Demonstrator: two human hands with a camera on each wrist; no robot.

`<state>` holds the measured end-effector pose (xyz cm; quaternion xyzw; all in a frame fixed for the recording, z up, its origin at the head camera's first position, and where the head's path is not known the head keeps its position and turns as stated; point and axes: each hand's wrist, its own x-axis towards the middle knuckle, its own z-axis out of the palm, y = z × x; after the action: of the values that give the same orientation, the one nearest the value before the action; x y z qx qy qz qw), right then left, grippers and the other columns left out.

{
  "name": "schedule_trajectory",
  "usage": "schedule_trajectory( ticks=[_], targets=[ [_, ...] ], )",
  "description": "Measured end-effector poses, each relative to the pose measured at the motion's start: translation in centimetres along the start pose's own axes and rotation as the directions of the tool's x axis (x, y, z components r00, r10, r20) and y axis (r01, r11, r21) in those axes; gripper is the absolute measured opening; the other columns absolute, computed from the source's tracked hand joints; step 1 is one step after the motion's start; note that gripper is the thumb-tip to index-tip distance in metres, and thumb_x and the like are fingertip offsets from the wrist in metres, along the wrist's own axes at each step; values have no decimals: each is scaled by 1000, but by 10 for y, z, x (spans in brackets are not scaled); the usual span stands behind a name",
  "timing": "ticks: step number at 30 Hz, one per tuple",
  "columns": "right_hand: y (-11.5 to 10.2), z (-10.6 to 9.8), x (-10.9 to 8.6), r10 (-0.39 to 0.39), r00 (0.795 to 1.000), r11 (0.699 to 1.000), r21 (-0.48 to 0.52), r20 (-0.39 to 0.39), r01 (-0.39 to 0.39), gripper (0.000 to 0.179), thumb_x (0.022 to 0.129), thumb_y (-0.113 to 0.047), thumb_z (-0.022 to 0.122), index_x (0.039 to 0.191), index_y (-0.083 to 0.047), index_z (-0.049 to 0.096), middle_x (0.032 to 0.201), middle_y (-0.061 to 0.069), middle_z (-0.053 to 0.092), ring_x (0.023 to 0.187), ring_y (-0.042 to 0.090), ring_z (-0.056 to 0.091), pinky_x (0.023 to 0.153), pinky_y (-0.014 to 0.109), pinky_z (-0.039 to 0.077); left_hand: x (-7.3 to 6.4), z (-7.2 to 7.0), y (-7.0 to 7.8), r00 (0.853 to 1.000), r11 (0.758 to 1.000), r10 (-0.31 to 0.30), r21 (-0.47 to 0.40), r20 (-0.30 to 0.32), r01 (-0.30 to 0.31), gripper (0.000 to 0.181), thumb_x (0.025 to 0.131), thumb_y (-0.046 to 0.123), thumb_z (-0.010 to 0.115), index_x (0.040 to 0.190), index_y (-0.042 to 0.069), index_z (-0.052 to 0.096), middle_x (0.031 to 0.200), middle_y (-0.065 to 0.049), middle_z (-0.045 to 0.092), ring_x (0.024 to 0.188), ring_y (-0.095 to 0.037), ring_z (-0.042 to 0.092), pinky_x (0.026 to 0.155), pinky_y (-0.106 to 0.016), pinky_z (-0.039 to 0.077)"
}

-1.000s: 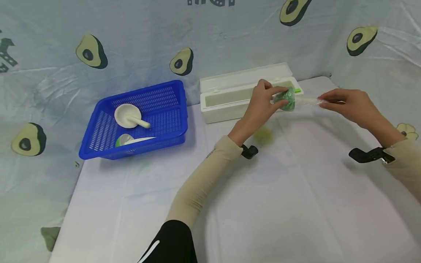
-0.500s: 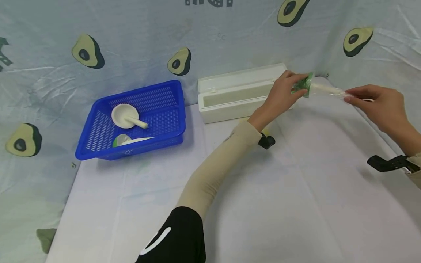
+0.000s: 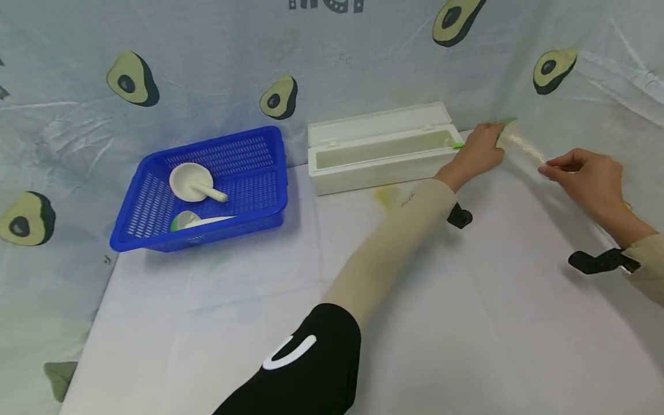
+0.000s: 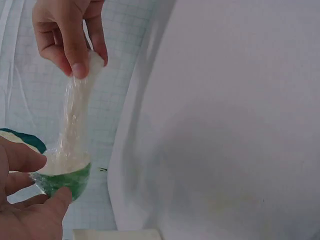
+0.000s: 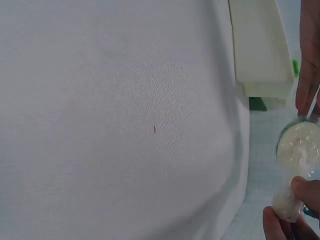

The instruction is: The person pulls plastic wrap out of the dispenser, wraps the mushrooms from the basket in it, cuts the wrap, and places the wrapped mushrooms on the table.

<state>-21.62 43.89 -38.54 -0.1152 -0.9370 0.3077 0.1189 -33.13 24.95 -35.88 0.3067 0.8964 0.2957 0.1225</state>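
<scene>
Between my two hands is a small ladle point(image 4: 75, 172) with a green bowl, pale inside, and a pale handle, covered in clear plastic wrap. My left hand point(image 3: 474, 151) pinches the bowl between thumb and fingers. At the handle's far end, my right hand point(image 3: 591, 176) pinches the wrapped tip. In the right wrist view the bowl's pale inside point(image 5: 297, 142) shows under the crinkled film. The ladle is held off the table, to the right of a long white box point(image 3: 378, 178).
The white box stands at the back with its lid point(image 3: 378, 127) up and a green tab point(image 3: 457, 146) at its right end. A blue basket point(image 3: 280, 173) at the left holds a white ladle point(image 3: 189, 180) and a green-and-white one point(image 3: 187, 219). Cloth walls enclose the back and right.
Both hands have moved to the right with the wrapped ladle, away from the white box. The right hand has come back slightly left in the last half second. The ladle's handle now slants downward to the right.
</scene>
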Motion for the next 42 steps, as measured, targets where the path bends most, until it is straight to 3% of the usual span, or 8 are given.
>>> schedule_trajectory(
  ticks=[8, 18, 23, 26, 29, 33, 38, 42],
  targets=[
    [11, 23, 21, -49, 993, 999, -7, 111, 50, 39, 92, -31, 77, 101, 6, 69, 67, -12, 70, 58, -15, 50, 51, 23, 40, 17, 30, 0, 988, 988, -151, -21, -37, 151, 64, 101, 20, 49, 161, 19, 28, 165, 7, 23, 147, 0, 25, 109, -9, 27],
    [3, 40, 40, -80, 977, 997, 0, 198, 82, 32, 89, -24, 81, 94, 4, 68, 84, 17, 75, 57, -6, 57, 49, 21, 46, 13, 30, -24, 990, 988, -139, 70, -20, 140, 71, 103, 19, 52, 164, 16, 17, 170, 1, 12, 154, -4, 13, 114, -8, 17],
    [5, 36, 40, -47, 966, 999, -1, 254, 49, 38, 90, -26, 80, 102, 7, 65, 87, 17, 75, 60, -3, 60, 51, 22, 48, 8, 27, -16, 988, 983, -144, 120, 59, 136, 77, 102, 20, 52, 165, 21, 7, 171, 1, 1, 154, -8, 10, 114, -10, 18],
    [9, 29, 38, -25, 954, 998, -42, 300, 40, 42, 93, -29, 76, 109, 8, 63, 95, 23, 74, 65, 6, 64, 53, 24, 49, 4, 22, -7, 990, 980, -93, 186, 110, 71, 78, 104, 22, 51, 165, 23, 3, 171, 1, -2, 154, -7, 7, 115, -11, 17],
    [9, 22, 39, -45, 936, 990, -113, 350, 90, 43, 98, -30, 69, 115, 8, 63, 106, 30, 69, 78, 26, 69, 57, 28, 48, -6, 7, -4, 987, 976, -11, 215, 160, -24, 75, 106, 23, 50, 165, 21, 4, 171, 1, -2, 154, -3, 3, 111, -8, 19],
    [1, 13, 40, -160, 918, 948, -204, 363, 245, 33, 100, -22, 64, 115, 7, 66, 113, 35, 65, 96, 47, 63, 62, 39, 51, -34, -25, -12, 966, 955, 97, 251, 241, -159, 67, 109, 21, 45, 165, 17, 8, 171, -1, 0, 154, -4, 5, 110, -7, 21],
    [-22, 6, 38, -308, 890, 893, -220, 337, 393, 23, 98, -13, 66, 114, 3, 69, 112, 32, 66, 98, 47, 64, 69, 51, 54, -77, -76, -43, 926, 903, 261, 270, 272, -334, 50, 109, 14, 42, 158, 10, 32, 164, -6, 30, 148, -11, 31, 112, -12, 28],
    [-50, 3, 35, -434, 837, 838, -192, 333, 511, 21, 95, -8, 69, 115, -1, 70, 111, 23, 69, 96, 40, 67, 75, 52, 56, -103, -120, -79, 920, 900, 290, 252, 262, -356, 45, 107, 8, 48, 152, 7, 43, 154, -8, 43, 142, -18, 41, 112, -19, 35]
  ],
)
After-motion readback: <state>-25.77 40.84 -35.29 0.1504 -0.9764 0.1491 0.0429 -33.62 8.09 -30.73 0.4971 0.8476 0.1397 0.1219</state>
